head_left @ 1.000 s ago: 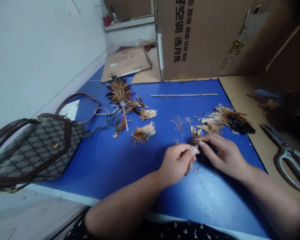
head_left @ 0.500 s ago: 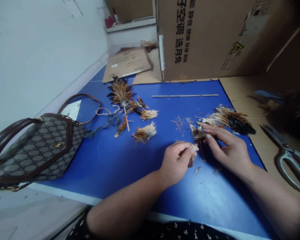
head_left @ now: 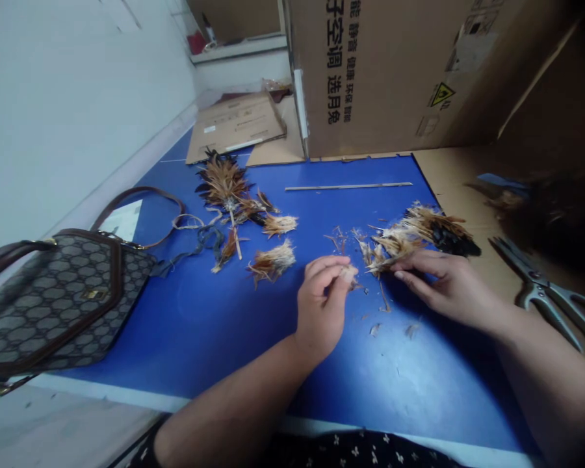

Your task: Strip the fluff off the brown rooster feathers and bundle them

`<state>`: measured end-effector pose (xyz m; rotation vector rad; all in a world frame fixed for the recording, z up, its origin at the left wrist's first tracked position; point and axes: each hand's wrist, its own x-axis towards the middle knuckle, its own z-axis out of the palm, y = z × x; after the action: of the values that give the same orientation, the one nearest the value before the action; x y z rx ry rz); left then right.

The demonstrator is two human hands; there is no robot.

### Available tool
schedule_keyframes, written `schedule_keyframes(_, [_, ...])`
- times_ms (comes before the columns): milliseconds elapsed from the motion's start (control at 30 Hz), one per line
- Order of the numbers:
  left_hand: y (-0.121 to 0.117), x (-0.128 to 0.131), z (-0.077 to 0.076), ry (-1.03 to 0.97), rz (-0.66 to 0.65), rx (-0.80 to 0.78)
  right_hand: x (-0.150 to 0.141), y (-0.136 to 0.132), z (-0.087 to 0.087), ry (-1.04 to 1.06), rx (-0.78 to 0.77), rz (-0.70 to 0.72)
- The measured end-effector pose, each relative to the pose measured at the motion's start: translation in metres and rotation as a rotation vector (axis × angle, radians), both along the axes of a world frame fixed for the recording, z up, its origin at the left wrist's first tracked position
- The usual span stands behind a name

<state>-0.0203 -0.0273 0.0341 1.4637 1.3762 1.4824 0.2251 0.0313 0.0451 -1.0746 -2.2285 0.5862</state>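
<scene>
My left hand (head_left: 322, 305) is closed in a pinch on a small bunch of feathers (head_left: 351, 275), pale at the ends, held over the blue tabletop (head_left: 253, 338). To its right, my right hand (head_left: 443, 286) has thumb and forefinger drawn together on the near edge of a loose feather pile (head_left: 397, 242); the exact feathers between them are partly hidden. This pile runs from cream and brown to black at its far right end. Away to the left lies a feather duster (head_left: 223, 179) on a thin stick, with two small feather bundles (head_left: 273, 260) near it.
A thin rod (head_left: 348, 186) lies across the back of the table. Scissors (head_left: 548, 286) rest at the right on cardboard. A patterned handbag (head_left: 58, 299) stands at the left, near a dark cloth strip (head_left: 195, 247). A big carton (head_left: 380, 78) rises behind.
My left hand has moved slightly up and left with its feathers. The fingers of my right hand have drawn together at the pile. The whole view has shifted a little.
</scene>
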Motion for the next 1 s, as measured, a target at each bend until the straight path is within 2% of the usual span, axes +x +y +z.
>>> schedule_keyframes(133, [-0.001,0.001,0.000,0.016,-0.010,-0.006,-0.012,-0.003,-0.016,0.005,0.079,-0.060])
schedule_keyframes(300, [-0.001,0.002,0.000,-0.004,-0.023,-0.023,-0.017,-0.002,-0.036,-0.195,0.170,-0.103])
schedule_keyframes(400, [-0.002,0.002,-0.001,-0.031,-0.038,-0.028,-0.018,0.000,-0.036,-0.164,0.186,-0.106])
schedule_keyframes(567, [-0.002,0.002,-0.003,-0.081,-0.055,-0.060,-0.022,-0.002,-0.019,0.139,0.165,-0.183])
schedule_keyframes(633, [-0.002,0.002,-0.004,-0.093,-0.058,-0.084,-0.024,-0.005,-0.014,0.248,0.070,-0.235])
schedule_keyframes(700, [-0.002,0.002,-0.006,-0.098,-0.065,-0.107,-0.027,-0.009,-0.011,0.362,-0.130,-0.267])
schedule_keyframes(800, [-0.002,0.002,-0.009,-0.113,-0.082,-0.136,-0.032,-0.015,-0.009,0.522,-0.415,-0.240])
schedule_keyframes(867, [-0.003,0.003,-0.010,-0.130,-0.097,-0.153,-0.037,-0.017,-0.009,0.595,-0.485,-0.200])
schedule_keyframes(1000, [-0.003,0.004,-0.010,-0.145,-0.114,-0.165,-0.045,-0.021,-0.010,0.643,-0.531,-0.186])
